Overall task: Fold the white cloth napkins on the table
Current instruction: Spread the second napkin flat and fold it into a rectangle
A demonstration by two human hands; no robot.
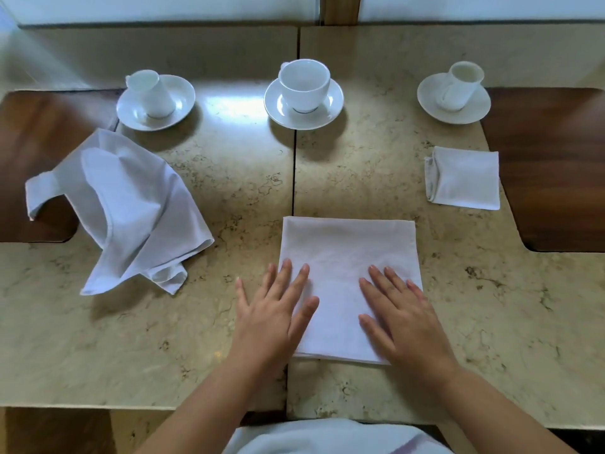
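My left hand [273,317] and right hand [404,317] flat on the folded napkin [347,257] at table [229,191] centre, fingers straight and spread, crumpled napkin [131,204] at nine o'clock, small folded napkin [465,178] at two o'clock.

A half-folded white napkin [347,257] lay flat at centre; a crumpled napkin [131,208] sat left, a small folded square napkin [465,178] right.
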